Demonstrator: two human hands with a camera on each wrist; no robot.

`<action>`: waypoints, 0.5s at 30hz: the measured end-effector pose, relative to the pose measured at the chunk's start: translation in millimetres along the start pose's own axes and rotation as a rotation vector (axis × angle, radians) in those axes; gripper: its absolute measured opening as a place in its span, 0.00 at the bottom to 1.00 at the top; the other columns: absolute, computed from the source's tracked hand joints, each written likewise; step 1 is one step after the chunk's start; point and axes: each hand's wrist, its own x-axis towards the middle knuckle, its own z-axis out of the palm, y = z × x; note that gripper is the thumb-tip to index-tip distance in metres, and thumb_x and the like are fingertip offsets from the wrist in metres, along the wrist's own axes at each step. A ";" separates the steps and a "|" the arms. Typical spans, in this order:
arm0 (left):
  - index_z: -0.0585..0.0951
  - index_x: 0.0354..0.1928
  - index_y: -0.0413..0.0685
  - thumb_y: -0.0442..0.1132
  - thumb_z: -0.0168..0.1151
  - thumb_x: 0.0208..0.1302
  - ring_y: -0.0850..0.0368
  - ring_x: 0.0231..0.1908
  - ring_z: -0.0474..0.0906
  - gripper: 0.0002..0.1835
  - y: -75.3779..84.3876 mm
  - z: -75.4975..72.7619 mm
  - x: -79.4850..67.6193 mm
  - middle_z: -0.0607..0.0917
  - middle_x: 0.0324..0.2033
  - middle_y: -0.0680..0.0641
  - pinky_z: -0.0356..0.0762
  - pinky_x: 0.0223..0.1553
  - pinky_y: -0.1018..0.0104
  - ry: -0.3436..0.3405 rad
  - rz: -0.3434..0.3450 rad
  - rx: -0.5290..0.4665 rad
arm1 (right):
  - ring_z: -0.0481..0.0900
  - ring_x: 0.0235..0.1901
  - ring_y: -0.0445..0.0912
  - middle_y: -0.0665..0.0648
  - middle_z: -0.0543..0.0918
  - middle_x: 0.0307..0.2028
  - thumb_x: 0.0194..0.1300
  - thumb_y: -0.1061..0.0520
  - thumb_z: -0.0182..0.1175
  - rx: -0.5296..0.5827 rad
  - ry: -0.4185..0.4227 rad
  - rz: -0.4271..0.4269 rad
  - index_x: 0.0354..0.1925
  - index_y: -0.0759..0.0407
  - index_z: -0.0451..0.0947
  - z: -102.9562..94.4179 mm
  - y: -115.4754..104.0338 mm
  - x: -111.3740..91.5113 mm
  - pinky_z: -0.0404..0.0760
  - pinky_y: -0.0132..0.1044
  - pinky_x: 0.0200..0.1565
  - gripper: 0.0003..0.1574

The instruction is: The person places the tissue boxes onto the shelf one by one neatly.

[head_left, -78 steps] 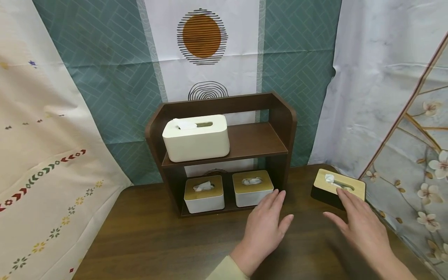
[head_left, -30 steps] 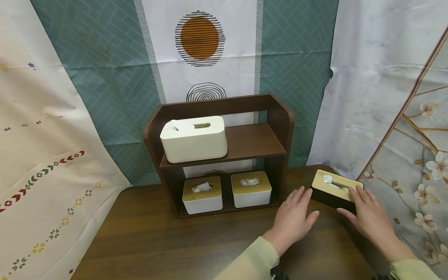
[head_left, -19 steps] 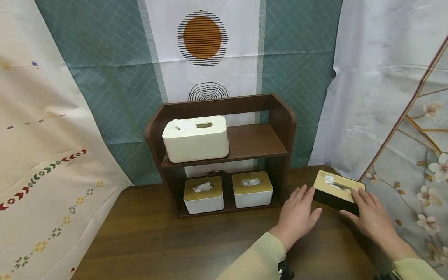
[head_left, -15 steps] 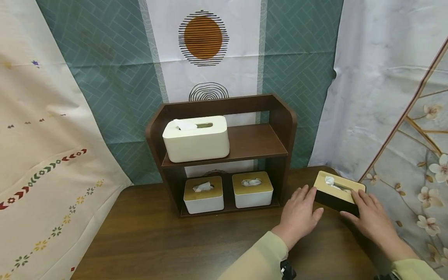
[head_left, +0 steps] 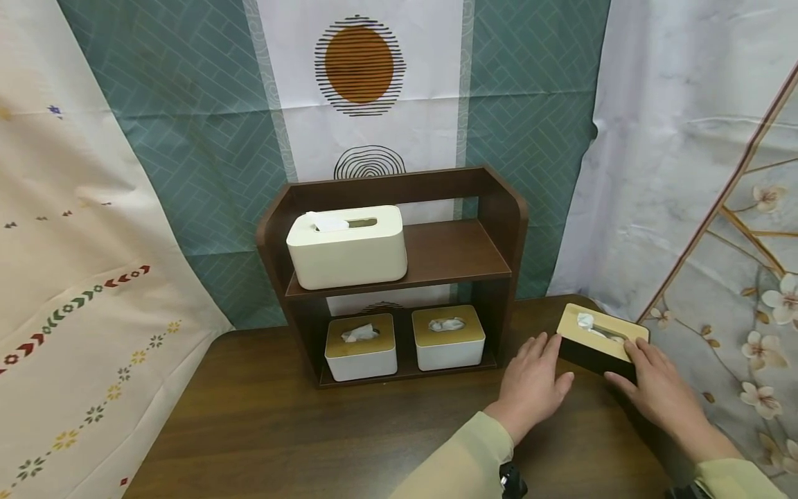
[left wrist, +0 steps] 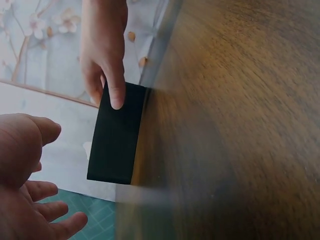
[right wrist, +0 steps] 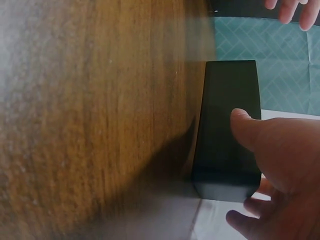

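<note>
A tissue box (head_left: 595,357) with black sides and a pale wood-look lid stands at the table's right; a white tissue pokes from its slot. My right hand (head_left: 662,389) holds its right end, fingertips over the lid and thumb against the front side. In the right wrist view, the thumb (right wrist: 242,125) overlaps the black side of the box (right wrist: 227,90). My left hand (head_left: 531,380) lies beside the box's left end, fingers extended, fingertips right at its near left corner. From the left wrist, this hand (left wrist: 25,170) shows spread fingers, apart from the box (left wrist: 115,140).
A dark brown two-tier shelf (head_left: 458,249) stands left of the hands. A long cream tissue box (head_left: 349,260) sits on its upper tier. Two white boxes with wooden lids, a left one (head_left: 361,360) and a right one (head_left: 449,353), sit below. A flowered cloth (head_left: 757,346) borders the table's right.
Since the oldest frame, my left hand has moved right, from before the shelf to the black box's left end. My right hand has come onto the box's right end. Lately both stay still.
</note>
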 end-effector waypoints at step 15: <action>0.69 0.84 0.61 0.61 0.62 0.81 0.57 0.78 0.69 0.36 -8.2 7.0 0.2 0.70 0.81 0.53 0.74 0.72 0.60 0.012 -0.019 0.004 | 0.65 0.68 0.83 0.88 0.66 0.69 0.73 0.47 0.75 -0.006 0.095 -0.037 0.71 0.81 0.70 -0.5 -11.2 -10.2 0.69 0.83 0.56 0.48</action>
